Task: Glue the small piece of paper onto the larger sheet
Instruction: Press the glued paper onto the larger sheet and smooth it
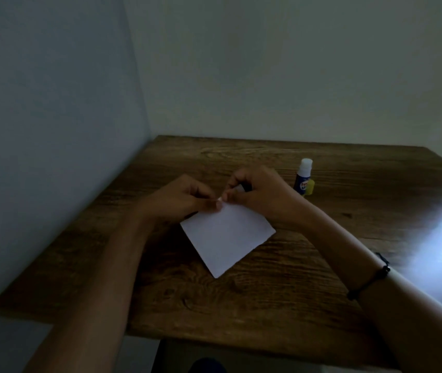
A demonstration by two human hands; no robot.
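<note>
A white sheet of paper [226,236] lies on the wooden table [268,292], turned like a diamond. My left hand [179,199] and my right hand [263,192] meet over its far corner. Fingers and thumbs of both hands pinch a small bit of white paper [219,199] between them, just above that corner. The small piece is mostly hidden by my fingertips. A glue stick [304,176] with a blue body and white tip stands uncapped to the right of my right hand, with its yellow cap [310,187] beside it.
Walls close off the table on the left and at the back. A bright patch of light falls on the table's right side [440,238]. A dark bracelet [370,278] circles my right forearm.
</note>
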